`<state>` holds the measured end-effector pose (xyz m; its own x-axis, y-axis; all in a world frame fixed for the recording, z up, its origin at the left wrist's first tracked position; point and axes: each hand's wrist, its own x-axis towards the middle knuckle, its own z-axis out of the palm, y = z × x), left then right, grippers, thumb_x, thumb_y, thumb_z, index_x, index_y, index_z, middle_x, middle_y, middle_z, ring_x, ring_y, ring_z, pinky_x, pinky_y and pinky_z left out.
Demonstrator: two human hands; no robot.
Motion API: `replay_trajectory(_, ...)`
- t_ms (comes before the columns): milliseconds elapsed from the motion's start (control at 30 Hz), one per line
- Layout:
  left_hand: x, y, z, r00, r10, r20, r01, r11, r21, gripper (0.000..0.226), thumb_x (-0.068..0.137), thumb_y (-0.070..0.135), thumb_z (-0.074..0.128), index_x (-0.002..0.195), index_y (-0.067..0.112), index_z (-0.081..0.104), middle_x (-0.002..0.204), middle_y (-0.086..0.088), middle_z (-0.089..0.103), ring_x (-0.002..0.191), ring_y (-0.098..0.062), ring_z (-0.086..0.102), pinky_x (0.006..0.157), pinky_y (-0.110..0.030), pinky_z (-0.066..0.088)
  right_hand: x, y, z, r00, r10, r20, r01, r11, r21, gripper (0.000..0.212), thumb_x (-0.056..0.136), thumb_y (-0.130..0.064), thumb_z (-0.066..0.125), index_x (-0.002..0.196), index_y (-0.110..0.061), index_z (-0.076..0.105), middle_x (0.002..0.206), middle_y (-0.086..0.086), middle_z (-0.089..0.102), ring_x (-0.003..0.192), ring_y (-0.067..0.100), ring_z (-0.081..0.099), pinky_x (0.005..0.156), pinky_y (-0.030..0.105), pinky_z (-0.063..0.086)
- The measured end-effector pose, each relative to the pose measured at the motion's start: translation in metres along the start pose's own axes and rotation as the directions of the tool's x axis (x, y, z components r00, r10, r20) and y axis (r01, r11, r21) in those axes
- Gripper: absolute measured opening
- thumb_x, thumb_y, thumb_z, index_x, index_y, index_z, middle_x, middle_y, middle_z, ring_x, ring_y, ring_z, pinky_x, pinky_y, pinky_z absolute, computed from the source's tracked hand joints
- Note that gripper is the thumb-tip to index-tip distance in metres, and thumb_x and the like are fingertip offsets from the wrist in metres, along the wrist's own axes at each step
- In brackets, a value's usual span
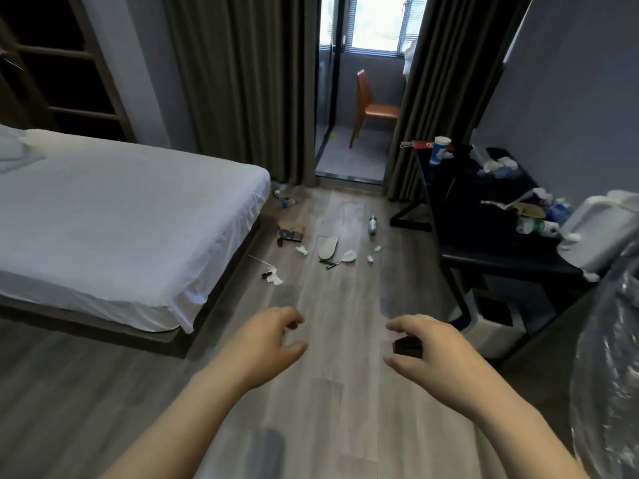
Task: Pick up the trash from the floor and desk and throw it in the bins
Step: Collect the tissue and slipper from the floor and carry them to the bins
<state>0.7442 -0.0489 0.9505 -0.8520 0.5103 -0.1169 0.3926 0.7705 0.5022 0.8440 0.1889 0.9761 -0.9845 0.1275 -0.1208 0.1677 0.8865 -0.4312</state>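
Trash lies scattered on the wood floor (332,305) ahead: a cardboard box (291,232), crumpled tissues (275,279), a shoe insole (328,247) and a metal can (372,225). More trash, including a paper cup (440,150), plastic bottles (537,227) and wrappers, covers the black desk (484,261) on the right. A white bin (492,326) with a dark liner stands under the desk. My left hand (269,344) is held out with loosely curled fingers and holds nothing. My right hand (428,347) is also loosely curled. A small black object (408,346) shows between its thumb and fingers; whether the hand holds it is unclear.
A bed (121,219) with a white sheet fills the left. Dark curtains (242,81) frame a doorway to a balcony with an orange chair (373,105). A white kettle (594,233) stands on the desk's near end. Clear plastic sheeting (608,357) hangs at the right edge.
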Motion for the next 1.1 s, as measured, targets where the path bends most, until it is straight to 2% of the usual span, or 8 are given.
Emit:
replay_trajectory(167, 0.098, -0.024, -0.014, 1.000, 0.000, -0.011, 0.000, 0.999, 0.037, 0.043, 0.087, 0.041, 0.060, 0.128, 0.028, 0.053, 0.122, 0.012, 0.057, 0.108, -0.004, 0.055, 0.091, -0.021, 0.045, 0.104, 0.021, -0.001, 1.000, 0.010, -0.002, -0.010, 1.000, 0.019, 0.050, 0.083, -0.044, 0.065, 0.130, -0.034, 0.052, 0.129, -0.016, 0.053, 0.120, 0.001, 0.049, 0.099, 0.021, 0.041)
replay_trajectory(333, 0.186, -0.055, -0.033, 0.997, -0.079, -0.028, 0.080, 0.995, 0.063, 0.042, 0.085, 0.044, 0.062, 0.124, 0.031, 0.054, 0.110, 0.016, 0.055, 0.089, 0.001, 0.052, 0.078, -0.013, 0.040, 0.224, 0.039, -0.008, 0.998, -0.023, 0.063, 0.021, 0.999, 0.035, 0.050, 0.083, -0.043, 0.065, 0.130, -0.030, 0.053, 0.131, -0.012, 0.051, 0.121, 0.006, 0.048, 0.085, 0.021, 0.044)
replay_trajectory(467, 0.256, -0.067, -0.051, 0.989, -0.148, -0.013, 0.149, 0.985, 0.081, 0.042, 0.085, 0.043, 0.061, 0.124, 0.029, 0.055, 0.117, 0.011, 0.059, 0.098, -0.003, 0.056, 0.088, -0.021, 0.046, 0.310, 0.044, -0.029, 0.996, -0.073, 0.058, 0.071, 0.997, 0.036, 0.049, 0.083, -0.041, 0.066, 0.129, -0.028, 0.054, 0.129, -0.009, 0.055, 0.119, 0.006, 0.050, 0.095, 0.020, 0.039)
replay_trajectory(600, 0.307, -0.079, -0.056, 0.984, -0.178, -0.015, 0.178, 0.982, 0.063, 0.039, 0.084, 0.045, 0.063, 0.119, 0.031, 0.056, 0.103, 0.016, 0.055, 0.089, 0.000, 0.056, 0.079, -0.018, 0.045, 0.376, 0.048, -0.038, 0.991, -0.086, 0.100, 0.078, 0.993, 0.089, 0.047, 0.083, -0.038, 0.066, 0.127, -0.026, 0.056, 0.127, -0.007, 0.056, 0.117, 0.009, 0.052, 0.096, 0.023, 0.042)
replay_trajectory(700, 0.350, -0.092, -0.061, 0.983, -0.183, -0.019, 0.184, 0.982, 0.040, 0.039, 0.083, 0.043, 0.064, 0.119, 0.029, 0.058, 0.107, 0.013, 0.060, 0.091, -0.002, 0.059, 0.085, -0.025, 0.050, 0.419, 0.051, -0.038, 0.988, -0.082, 0.131, 0.070, 0.993, 0.094, 0.047, 0.083, -0.037, 0.066, 0.127, -0.026, 0.057, 0.127, -0.007, 0.056, 0.117, 0.008, 0.052, 0.097, 0.024, 0.042)
replay_trajectory(933, 0.468, -0.150, -0.083, 0.986, -0.166, 0.010, 0.166, 0.986, -0.013, 0.039, 0.082, 0.040, 0.066, 0.118, 0.027, 0.059, 0.110, 0.010, 0.061, 0.092, -0.003, 0.057, 0.085, -0.024, 0.049, 0.541, 0.045, -0.035, 0.990, -0.053, 0.130, 0.040, 0.994, 0.101, 0.046, 0.083, -0.034, 0.068, 0.127, -0.025, 0.057, 0.128, -0.008, 0.057, 0.117, 0.005, 0.051, 0.096, 0.020, 0.040)
replay_trajectory(1100, 0.552, -0.195, -0.117, 0.987, -0.163, 0.001, 0.163, 0.986, -0.038, 0.034, 0.082, 0.037, 0.066, 0.113, 0.025, 0.061, 0.108, 0.008, 0.063, 0.093, -0.006, 0.058, 0.085, -0.026, 0.049, 0.643, 0.024, -0.037, 0.988, -0.039, 0.150, 0.024, 0.995, 0.098, 0.043, 0.081, -0.028, 0.070, 0.123, -0.023, 0.061, 0.122, -0.009, 0.061, 0.111, 0.004, 0.055, 0.085, 0.013, 0.037)
